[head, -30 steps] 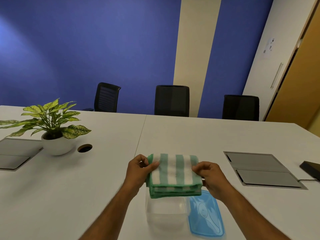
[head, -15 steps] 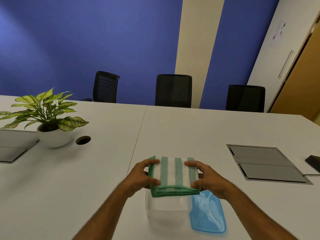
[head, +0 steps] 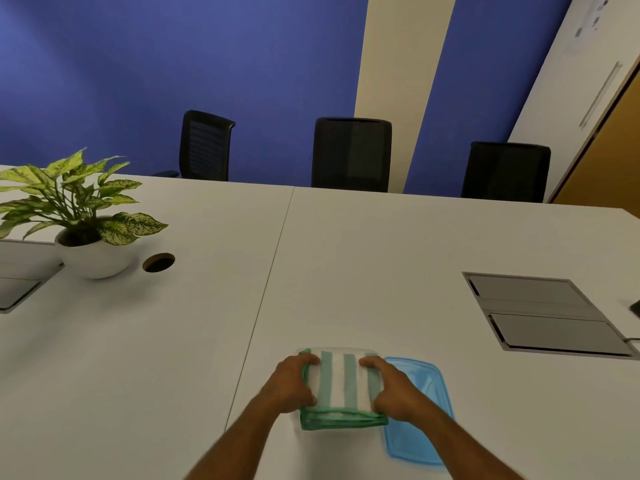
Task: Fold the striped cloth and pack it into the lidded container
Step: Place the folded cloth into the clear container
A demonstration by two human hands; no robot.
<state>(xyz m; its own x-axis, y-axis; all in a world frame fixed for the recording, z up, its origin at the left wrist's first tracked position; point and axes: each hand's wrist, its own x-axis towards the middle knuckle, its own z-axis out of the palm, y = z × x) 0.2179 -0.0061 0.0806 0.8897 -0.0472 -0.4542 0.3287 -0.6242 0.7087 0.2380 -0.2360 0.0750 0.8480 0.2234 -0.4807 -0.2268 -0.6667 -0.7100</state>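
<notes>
Folded green-and-white striped cloth [head: 341,388], a compact multi-layer square, is pressed into the clear plastic container [head: 337,350], whose far rim shows just behind it. The left hand [head: 292,386] and right hand [head: 389,388] each clasp an opposite side of the cloth, fingers over the top. The translucent blue plastic lid [head: 420,427] lies on the white table [head: 346,271] just beside the container. Folding appears complete; seating the cloth fully and fitting the lid remain.

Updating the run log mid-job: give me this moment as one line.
left hand, right hand: gripping folded green-and-white striped cloth | cloth: at clear plastic container | blue plastic lid: off, beside
</notes>
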